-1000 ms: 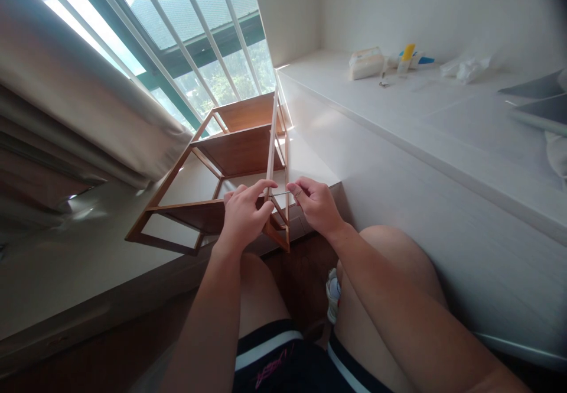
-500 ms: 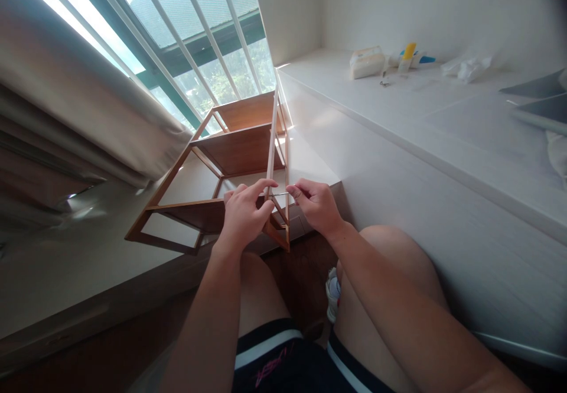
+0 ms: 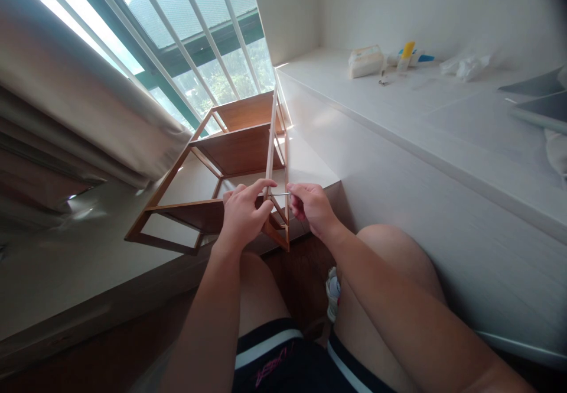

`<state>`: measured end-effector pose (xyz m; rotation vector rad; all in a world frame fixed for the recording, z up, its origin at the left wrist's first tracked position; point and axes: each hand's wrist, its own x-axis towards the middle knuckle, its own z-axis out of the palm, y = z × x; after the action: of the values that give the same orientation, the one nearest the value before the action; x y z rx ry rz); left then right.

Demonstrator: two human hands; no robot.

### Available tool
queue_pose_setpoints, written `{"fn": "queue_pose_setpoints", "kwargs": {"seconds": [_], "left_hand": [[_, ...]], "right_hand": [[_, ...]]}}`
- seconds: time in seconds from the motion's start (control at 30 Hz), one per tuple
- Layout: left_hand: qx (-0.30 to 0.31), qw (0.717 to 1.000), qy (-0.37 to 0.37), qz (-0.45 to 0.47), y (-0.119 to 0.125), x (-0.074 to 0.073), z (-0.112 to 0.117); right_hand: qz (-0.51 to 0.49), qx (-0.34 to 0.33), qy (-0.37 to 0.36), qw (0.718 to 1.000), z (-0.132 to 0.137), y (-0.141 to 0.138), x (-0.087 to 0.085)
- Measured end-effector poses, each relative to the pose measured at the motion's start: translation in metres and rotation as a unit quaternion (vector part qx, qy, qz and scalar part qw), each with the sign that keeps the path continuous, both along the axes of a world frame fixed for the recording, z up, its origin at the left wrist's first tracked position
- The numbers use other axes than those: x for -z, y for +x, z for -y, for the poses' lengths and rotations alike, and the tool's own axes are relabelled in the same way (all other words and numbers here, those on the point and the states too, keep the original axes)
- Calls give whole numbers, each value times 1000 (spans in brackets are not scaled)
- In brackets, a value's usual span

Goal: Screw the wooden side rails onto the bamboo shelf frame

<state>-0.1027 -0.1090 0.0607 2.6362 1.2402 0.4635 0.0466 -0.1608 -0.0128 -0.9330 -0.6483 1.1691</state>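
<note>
A wooden shelf rack [image 3: 239, 150] with brown boards and a slim frame leans beside the window. My left hand [image 3: 245, 210] is wrapped round its near post, at the corner where the lowest board meets it. Between thumb and fingers, my right hand [image 3: 312, 205] pinches a thin metal rod that looks like a hex key [image 3: 280, 194]. The rod runs level from those fingertips to the post, beside my left fingers. My right fingers cover its outer end, and the spot where its tip meets the post is too small to make out.
A long white counter [image 3: 354, 103] runs along the right, bearing a tissue pack [image 3: 365, 62], a yellow-capped bottle [image 3: 406, 56] and crumpled plastic [image 3: 465, 67]. A curtain [image 3: 88, 85] hangs at the left by the barred window. My knees are close below the rack.
My right hand has turned about the rod, its fingers now curled lower beneath it. My left hand and the shelf rack have stayed in place.
</note>
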Motion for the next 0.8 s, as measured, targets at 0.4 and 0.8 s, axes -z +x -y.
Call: {"fn": "queue_pose_setpoints", "kwargs": {"seconds": [0.4,0.8], "left_hand": [[-2,1000,-2,3,-1,0,0],[1,1000,7,-2,0,1,-1]], "right_hand": [[-14,53,-13,998,-4,10,2],[329,75,33,941,8,11,-8]]}}
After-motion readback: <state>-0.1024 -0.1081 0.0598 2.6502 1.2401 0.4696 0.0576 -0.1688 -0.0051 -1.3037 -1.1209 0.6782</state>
